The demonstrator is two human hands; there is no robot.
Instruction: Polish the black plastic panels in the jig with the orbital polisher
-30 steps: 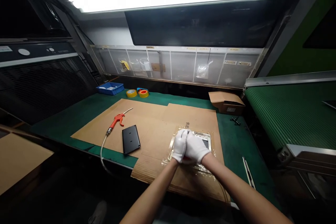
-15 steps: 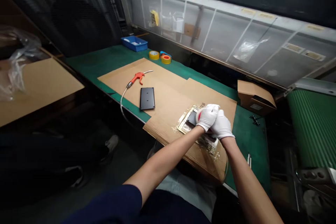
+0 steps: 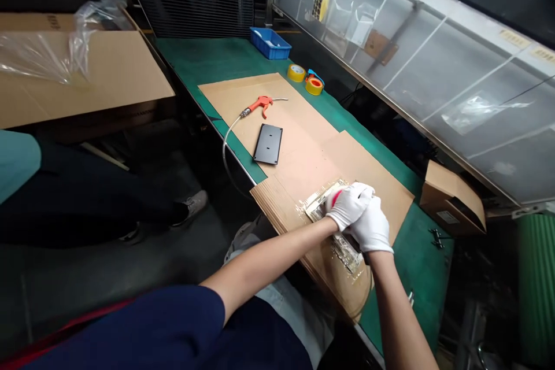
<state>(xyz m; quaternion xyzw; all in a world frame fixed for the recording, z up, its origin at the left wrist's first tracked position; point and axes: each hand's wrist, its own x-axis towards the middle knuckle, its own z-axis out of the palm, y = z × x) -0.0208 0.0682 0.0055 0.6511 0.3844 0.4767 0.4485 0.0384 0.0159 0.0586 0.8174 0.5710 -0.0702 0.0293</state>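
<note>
Both my hands wear white gloves and are closed close together over a cardboard pad at the near edge of the bench. My left hand [image 3: 353,205] grips a round white thing with a red part [image 3: 333,199], of a kind I cannot make out. Pressed against it, my right hand [image 3: 373,228] is closed too; what its fingers hold is hidden. Under the hands lies a flat frame [image 3: 314,205], with shiny clear tape around it, mostly covered. Farther left, a black rectangular plate [image 3: 268,144] with small holes lies on the cardboard sheet [image 3: 303,121].
An orange air blow gun [image 3: 261,105] with a clear hose lies beyond the plate. Yellow tape rolls [image 3: 296,73] and a blue bin [image 3: 271,44] stand behind. An open carton [image 3: 453,199] is at right. At left are a person's legs [image 3: 99,196] and a large cardboard box [image 3: 99,78].
The head view has swung left and down, so the bench things appear shifted right. My hands stay closed together over the taped frame, with little visible shift.
</note>
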